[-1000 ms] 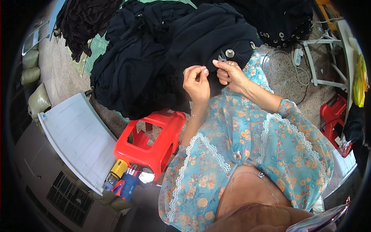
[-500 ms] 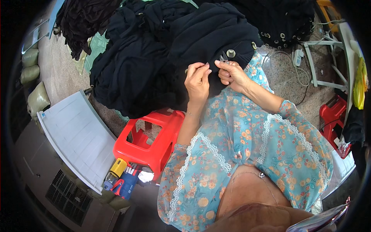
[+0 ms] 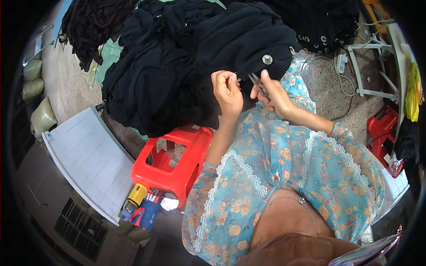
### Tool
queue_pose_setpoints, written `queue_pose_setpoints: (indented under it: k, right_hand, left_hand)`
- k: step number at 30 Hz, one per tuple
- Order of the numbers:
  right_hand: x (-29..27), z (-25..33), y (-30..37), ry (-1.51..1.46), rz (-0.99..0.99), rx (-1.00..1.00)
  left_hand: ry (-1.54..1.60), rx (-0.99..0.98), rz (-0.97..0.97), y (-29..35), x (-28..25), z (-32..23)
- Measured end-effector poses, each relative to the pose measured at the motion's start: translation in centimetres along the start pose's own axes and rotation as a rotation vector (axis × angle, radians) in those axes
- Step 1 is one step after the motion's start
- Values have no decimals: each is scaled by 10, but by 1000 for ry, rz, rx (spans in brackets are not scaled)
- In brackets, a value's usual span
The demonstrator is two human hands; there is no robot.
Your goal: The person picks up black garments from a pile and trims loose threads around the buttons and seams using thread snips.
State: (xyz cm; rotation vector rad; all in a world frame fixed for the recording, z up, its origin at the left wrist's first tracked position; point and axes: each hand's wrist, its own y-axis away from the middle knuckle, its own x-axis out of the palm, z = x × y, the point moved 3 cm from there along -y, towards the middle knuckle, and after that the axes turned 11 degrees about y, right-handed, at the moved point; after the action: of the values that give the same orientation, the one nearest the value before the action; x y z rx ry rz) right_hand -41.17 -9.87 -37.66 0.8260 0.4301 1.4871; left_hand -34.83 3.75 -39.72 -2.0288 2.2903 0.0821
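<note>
- Black garment (image 3: pixel 242 40) bunched around a round button (image 3: pixel 266 59), the landmark.
- Right hand (image 3: pixel 278 96), blurred, below button: fingers closed round small snips (image 3: pixel 258 84), thumb raised.
- Left hand (image 3: pixel 228 94), down-left of button: thumb and forefinger pinched; cannot tell on what.
- Judgement: steady the cloth, angle points clear of folds and left fingertips.
- Versus half a second ago: snips lower, farther from button; left hand barely shifted.
</note>
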Motion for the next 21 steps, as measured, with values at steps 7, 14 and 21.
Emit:
queue_pose_setpoints:
  k: [7, 14, 21]
  right_hand:
    - [16, -5, -14, -85, 24, 95]
    - [20, -3, -21, -53, -43, 121]
    - [12, -5, -17, -121, -83, 37]
  left_hand:
    - [18, 2, -27, 3, 2, 3]
    - [-83, 121, -88, 9, 1, 7]
    - [-134, 240, -89, 6, -9, 1]
